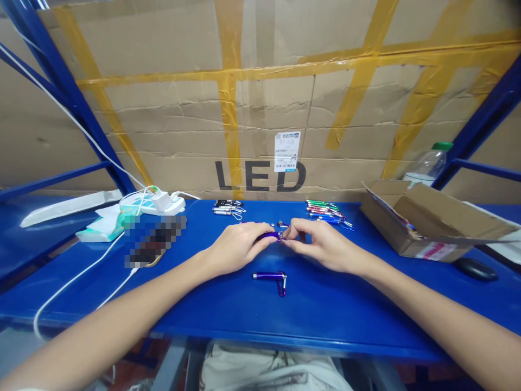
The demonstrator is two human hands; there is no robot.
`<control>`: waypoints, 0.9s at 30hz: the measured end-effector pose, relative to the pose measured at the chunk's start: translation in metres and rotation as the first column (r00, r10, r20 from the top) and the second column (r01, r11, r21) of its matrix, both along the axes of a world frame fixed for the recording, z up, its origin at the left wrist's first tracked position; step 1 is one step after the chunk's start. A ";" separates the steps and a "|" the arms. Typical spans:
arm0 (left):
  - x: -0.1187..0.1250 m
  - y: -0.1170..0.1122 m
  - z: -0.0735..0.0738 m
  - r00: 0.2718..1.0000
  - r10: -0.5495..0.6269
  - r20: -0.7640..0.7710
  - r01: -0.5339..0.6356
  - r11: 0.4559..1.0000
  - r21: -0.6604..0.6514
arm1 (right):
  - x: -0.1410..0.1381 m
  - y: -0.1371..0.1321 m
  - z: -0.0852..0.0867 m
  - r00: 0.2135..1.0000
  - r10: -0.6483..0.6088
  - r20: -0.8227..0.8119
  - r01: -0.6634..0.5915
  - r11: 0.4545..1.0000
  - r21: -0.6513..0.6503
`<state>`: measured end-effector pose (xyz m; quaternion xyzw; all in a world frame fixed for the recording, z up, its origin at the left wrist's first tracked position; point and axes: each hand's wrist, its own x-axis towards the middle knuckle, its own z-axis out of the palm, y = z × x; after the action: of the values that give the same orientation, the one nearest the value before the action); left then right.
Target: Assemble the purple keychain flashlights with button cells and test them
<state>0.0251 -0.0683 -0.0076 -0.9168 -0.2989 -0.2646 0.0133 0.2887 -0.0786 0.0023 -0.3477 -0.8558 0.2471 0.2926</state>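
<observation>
Both my hands meet over the middle of the blue table [309,309]. My left hand [236,247] is closed on a small purple keychain flashlight [269,235], held level. My right hand [321,244] pinches that flashlight's end with its fingertips. Just in front of my hands lies a second purple flashlight [269,277] with a carabiner clip. Behind them sit a small group of black and silver flashlights [228,208] and a pile of green, red and blue flashlights [328,213].
An open cardboard box [423,222] stands at the right, with a black mouse [475,268] beside it and a plastic bottle [427,163] behind. At the left are a power strip [152,203] with white cables, a tissue pack [103,228] and a blurred patch. Taped cardboard marked LED forms the back wall.
</observation>
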 end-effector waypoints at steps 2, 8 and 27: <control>0.000 0.000 0.000 1.000 0.006 0.007 -0.006 1.000 -0.004 | 0.001 0.001 0.000 1.000 -0.013 0.000 0.013 1.000 0.024; 0.001 0.001 0.001 0.999 -0.008 0.032 0.009 1.000 -0.017 | 0.002 0.004 -0.002 0.998 -0.022 -0.055 0.022 1.000 0.011; 0.000 0.000 -0.002 0.999 -0.048 0.021 0.049 0.999 -0.023 | 0.003 0.009 -0.003 0.996 -0.079 0.042 0.076 0.995 0.063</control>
<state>0.0247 -0.0679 -0.0096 -0.9212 -0.2797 -0.2705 -0.0070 0.2915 -0.0696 -0.0005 -0.3771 -0.8552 0.2012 0.2932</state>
